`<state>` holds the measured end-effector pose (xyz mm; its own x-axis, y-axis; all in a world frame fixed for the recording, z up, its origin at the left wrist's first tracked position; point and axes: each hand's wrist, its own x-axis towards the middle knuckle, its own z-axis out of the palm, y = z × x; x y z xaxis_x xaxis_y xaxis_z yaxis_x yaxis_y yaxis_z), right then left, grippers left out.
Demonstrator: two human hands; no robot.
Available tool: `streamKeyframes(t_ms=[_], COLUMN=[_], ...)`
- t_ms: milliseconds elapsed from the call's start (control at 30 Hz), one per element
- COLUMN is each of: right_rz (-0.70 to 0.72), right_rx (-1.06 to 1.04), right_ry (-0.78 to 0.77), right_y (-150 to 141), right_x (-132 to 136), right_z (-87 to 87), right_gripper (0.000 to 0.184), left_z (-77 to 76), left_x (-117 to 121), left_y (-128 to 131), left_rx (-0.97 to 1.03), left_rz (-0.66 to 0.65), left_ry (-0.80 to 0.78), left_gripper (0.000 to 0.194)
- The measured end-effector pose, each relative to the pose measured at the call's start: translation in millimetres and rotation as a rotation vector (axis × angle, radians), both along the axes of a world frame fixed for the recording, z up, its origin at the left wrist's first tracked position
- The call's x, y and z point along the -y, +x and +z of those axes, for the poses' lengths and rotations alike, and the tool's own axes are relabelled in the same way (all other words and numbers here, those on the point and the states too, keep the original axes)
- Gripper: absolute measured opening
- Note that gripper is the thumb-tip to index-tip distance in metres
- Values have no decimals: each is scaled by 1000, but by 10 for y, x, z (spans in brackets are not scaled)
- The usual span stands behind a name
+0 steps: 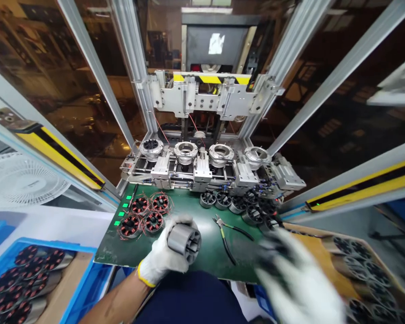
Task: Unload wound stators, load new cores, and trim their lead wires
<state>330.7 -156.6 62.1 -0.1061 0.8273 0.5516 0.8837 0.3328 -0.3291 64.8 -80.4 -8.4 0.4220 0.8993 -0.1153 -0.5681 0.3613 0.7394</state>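
Left hand point(164, 258): in a white glove, closed around a grey core point(180, 240), which it holds above the near part of the green table point(192, 211).
Right hand point(303, 274): very blurred. A dark object point(272, 254) shows at its fingers, but I cannot tell if they are clamped on it.
Core: tilted, its slotted end turned to the right. The glove could slip on the smooth outer wall, I think, and then the core would drop and maybe be dented.
Cutters point(225, 240): lying with spread handles between the two hands. A low hand could catch a handle and push them off the near edge.
Wound cores point(130, 225): four, beyond the left hand, with loose wires point(144, 230) around them. A glove finger could hook a wire and bend it.
Row of cores point(223, 200): crowded close before the machine point(202, 174). One bump from the right hand could knock several together.
Writing: the white sheet point(216, 43) is too bright to read. The striped band point(212, 78) shows only yellow and black. I find no legible brand or label.
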Motion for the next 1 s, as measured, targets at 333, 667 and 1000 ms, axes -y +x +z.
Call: streamKeyframes(t_ms=[333, 667, 1000], right_rz=[496, 344, 331], right_rx=[-36, 88, 147], right_ry=[112, 104, -121], right_y=[-939, -1020, -981], right_x=[-408, -409, -433], right_z=[-407, -356, -326], right_gripper=[38, 20, 32], left_z=[354, 246, 237], left_x=[107, 101, 30], left_y=[-133, -179, -182], left_rx=[-405, -462, -434], left_rz=[90, 102, 63], left_ry=[48, 4, -26], left_gripper=[88, 84, 69])
